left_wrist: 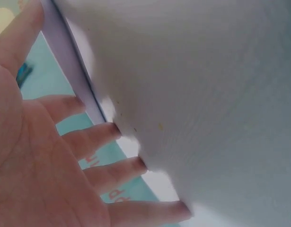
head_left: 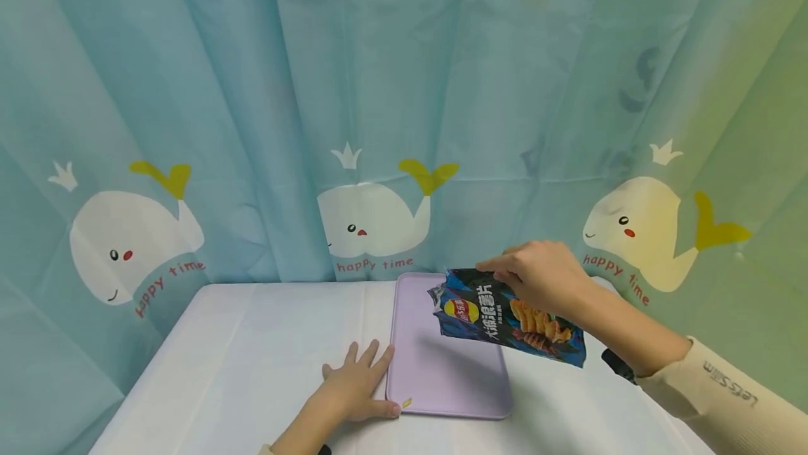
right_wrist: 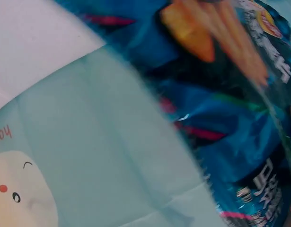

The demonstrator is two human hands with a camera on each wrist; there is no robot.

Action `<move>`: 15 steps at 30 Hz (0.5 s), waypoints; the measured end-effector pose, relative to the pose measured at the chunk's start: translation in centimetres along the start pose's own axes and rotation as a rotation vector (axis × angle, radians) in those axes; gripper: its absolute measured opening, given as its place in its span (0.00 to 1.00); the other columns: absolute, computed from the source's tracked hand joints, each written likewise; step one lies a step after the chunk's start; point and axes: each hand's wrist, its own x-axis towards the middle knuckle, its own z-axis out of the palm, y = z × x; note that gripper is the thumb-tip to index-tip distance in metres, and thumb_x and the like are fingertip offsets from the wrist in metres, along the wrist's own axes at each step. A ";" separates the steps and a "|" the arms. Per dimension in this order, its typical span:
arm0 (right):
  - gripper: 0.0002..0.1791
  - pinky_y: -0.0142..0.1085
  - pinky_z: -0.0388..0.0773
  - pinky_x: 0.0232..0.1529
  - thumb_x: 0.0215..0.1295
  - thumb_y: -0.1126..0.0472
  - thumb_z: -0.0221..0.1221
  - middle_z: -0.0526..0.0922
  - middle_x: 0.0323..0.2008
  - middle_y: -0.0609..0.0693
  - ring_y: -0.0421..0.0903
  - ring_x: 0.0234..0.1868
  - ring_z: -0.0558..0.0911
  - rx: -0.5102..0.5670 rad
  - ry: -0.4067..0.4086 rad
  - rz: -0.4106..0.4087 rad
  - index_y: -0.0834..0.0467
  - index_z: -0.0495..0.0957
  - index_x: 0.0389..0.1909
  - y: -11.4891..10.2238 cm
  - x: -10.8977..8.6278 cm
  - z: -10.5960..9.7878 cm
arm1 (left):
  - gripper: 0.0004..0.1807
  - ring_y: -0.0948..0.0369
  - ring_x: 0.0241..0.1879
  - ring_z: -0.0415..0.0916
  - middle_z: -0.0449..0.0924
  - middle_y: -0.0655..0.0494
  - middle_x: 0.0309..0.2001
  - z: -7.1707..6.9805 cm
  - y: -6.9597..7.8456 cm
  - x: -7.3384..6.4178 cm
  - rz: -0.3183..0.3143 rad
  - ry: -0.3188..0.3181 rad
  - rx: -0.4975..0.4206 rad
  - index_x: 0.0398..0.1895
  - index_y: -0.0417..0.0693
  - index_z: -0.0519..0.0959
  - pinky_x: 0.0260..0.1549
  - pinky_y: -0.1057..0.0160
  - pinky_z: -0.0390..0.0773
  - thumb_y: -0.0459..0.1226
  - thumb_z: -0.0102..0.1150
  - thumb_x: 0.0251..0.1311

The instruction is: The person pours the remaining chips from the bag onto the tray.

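My right hand (head_left: pixel 544 274) grips the upper edge of a dark blue bag of potato chips (head_left: pixel 486 322), which hangs lengthwise over a lilac tray (head_left: pixel 454 388). The bag's torn end points left and its other end slopes down to the right. In the right wrist view the bag's printed side (right_wrist: pixel 221 137) fills the right half, blurred. My left hand (head_left: pixel 356 385) lies with fingers spread along the tray's left side, thumb at its near left corner. Beside that thumb sits a small yellow chip piece (head_left: pixel 407 403) on the tray.
The tray stands on a white-covered table (head_left: pixel 265 357), on which tiny yellow crumbs (left_wrist: pixel 160 126) show in the left wrist view. Behind the table hangs a blue-green curtain (head_left: pixel 379 90) with whale prints. A black object (head_left: pixel 618 365) shows beside the right forearm.
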 end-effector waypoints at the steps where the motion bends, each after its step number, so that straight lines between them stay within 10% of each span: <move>1: 0.16 0.27 0.54 0.12 0.63 0.63 0.66 0.90 0.38 0.43 0.31 0.13 0.62 -0.005 0.000 -0.002 0.41 0.88 0.49 0.0 0.0 0.0 | 0.56 0.31 0.72 0.52 0.59 0.43 0.75 0.0 0.0 0.0 -0.001 0.001 0.000 0.76 0.55 0.61 0.49 0.14 0.57 0.70 0.64 0.45; 15: 0.17 0.27 0.53 0.12 0.62 0.63 0.67 0.90 0.37 0.43 0.31 0.13 0.62 -0.035 0.010 -0.043 0.41 0.88 0.48 -0.2 0.1 -0.2 | 0.56 0.30 0.72 0.53 0.60 0.42 0.75 -0.3 0.2 -0.3 0.002 0.009 -0.004 0.76 0.54 0.62 0.49 0.14 0.57 0.69 0.65 0.45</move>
